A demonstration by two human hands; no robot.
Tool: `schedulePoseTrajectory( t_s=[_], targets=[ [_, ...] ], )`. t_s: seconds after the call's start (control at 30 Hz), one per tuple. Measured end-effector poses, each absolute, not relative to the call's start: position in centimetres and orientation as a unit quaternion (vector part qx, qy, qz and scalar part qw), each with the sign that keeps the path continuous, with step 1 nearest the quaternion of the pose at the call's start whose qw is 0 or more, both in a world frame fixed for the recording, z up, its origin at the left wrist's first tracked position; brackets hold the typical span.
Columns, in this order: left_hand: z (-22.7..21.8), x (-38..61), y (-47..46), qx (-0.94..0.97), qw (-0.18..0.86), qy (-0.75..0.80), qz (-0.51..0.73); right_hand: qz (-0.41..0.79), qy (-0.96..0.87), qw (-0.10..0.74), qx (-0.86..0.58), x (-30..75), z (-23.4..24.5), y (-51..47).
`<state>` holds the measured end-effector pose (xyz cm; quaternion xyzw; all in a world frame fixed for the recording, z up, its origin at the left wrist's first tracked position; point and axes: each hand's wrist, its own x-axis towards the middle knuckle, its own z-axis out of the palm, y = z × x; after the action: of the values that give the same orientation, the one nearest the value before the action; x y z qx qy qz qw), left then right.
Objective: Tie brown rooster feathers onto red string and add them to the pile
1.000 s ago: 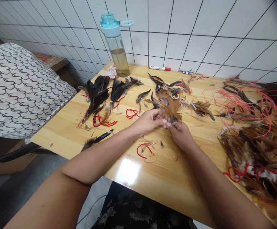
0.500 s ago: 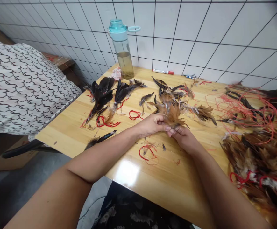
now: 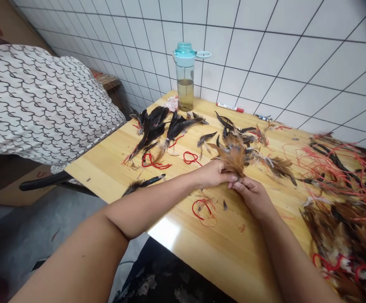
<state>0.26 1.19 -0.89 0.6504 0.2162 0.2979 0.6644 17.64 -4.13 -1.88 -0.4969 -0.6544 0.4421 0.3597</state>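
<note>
My left hand point(image 3: 218, 172) is closed around the lower end of a fan of brown feathers point(image 3: 234, 155). Right against it, my right hand point(image 3: 253, 192) pinches the same bunch at its base, thumb and fingertips together. The quill ends are hidden by my fingers. Behind the bunch lie more dark curved feathers point(image 3: 230, 126) and a brown-tipped feather bundle point(image 3: 279, 165) on the wooden table point(image 3: 202, 244). Below my hands are a curl of red cord point(image 3: 197, 210) and small feather scraps.
Black feather bundles point(image 3: 153, 126) with red cords lie at the left. A water bottle point(image 3: 185, 84) and a red marker point(image 3: 230, 107) stand and lie near the tiled wall. Tangled pink string point(image 3: 356, 168) and a brown feather heap point(image 3: 343, 227) occupy the right. A person's patterned clothing point(image 3: 44, 105) borders the left.
The view has shifted, so the table and bottle appear farther right and lower. Both hands stay together on the brown feather bunch, which now looks a little more upright.
</note>
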Motion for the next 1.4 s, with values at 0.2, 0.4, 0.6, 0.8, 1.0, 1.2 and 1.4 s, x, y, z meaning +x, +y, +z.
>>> schedulePoseTrajectory(
  t_s=[0.2,0.4,0.6,0.8,1.0,1.2,1.4],
  targets=[
    [-0.8,0.4,1.1,0.675,0.638,0.225,0.295,0.457,-0.645,0.376,-0.484,17.9,-2.6,-4.1],
    [-1.3,0.6,1.4,0.674,0.634,0.242,0.294,0.408,-0.643,0.362,-0.538,17.6,-3.0,-4.0],
    [-0.9,0.5,1.3,0.637,0.683,0.216,0.285,0.403,-0.633,0.379,-0.542,17.6,-2.8,-4.1],
    [0.5,-1.3,2.8,0.682,0.552,0.307,0.37,0.453,-0.579,0.425,-0.529,18.0,-3.5,-3.9],
    [5.6,-6.1,3.4,0.692,0.361,0.414,0.469,0.449,-0.566,0.454,-0.522,18.5,-4.5,-3.2],
    [8.8,-12.9,0.9,0.782,0.094,0.513,0.341,0.477,-0.541,0.484,-0.496,18.2,-4.5,-3.1],
    [5.3,-19.1,-0.9,0.851,0.043,0.515,0.1,0.483,-0.542,0.493,-0.48,18.0,-4.8,-3.1]
  ],
)
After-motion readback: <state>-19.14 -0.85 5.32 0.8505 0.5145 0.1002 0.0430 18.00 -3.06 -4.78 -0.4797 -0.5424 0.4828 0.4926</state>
